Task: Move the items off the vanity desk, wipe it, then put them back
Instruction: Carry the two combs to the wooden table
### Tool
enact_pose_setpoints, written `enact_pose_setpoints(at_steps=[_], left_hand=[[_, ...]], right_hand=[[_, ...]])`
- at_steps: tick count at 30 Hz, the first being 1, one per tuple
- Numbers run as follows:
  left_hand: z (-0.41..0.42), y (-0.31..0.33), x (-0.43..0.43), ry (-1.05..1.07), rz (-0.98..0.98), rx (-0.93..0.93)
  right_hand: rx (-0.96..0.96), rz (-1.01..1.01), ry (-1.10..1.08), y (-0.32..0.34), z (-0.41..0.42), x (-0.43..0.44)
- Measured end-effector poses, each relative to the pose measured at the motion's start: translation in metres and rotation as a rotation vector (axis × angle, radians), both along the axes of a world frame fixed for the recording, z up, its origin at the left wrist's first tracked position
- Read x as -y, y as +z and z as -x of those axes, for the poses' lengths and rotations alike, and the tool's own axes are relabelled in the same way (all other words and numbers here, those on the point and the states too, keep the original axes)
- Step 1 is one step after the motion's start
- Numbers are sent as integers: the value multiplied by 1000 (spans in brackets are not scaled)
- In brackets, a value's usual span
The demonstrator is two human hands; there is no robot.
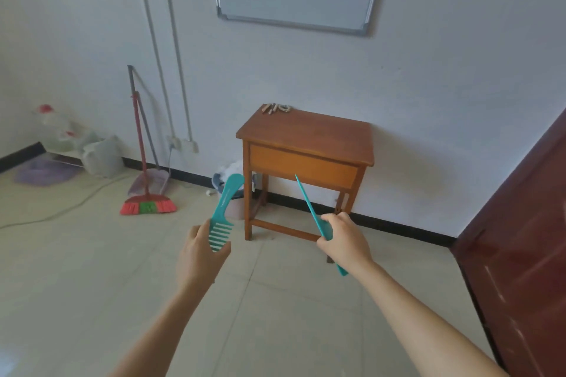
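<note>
Facing the wooden desk (306,135) by the white wall, hands (200,257) (344,239) clamp teal combs (225,208) (312,211)

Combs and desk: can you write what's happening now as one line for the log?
left hand: holds wide-tooth comb | right hand: holds tail comb | desk: small items at back corner | hands short of desk

I find the desk (306,135) top mostly bare; only a small cluster of hair clips (275,108) sits at its back left corner against the wall. Open floor lies before it. A bin (234,193) stands beside its left leg, a door (520,239) on the right.
</note>
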State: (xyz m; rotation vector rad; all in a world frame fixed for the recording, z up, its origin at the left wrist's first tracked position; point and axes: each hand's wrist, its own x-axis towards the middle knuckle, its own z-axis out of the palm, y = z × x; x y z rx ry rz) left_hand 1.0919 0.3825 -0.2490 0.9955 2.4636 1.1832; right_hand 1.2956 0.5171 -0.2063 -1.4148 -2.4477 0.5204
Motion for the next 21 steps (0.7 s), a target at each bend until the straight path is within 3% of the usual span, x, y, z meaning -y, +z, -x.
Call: enact_pose_setpoints(at_steps=[21], left_hand=[[164, 2, -197, 178, -52, 22]], right_hand=[[-26, 77, 295, -11, 214, -227]])
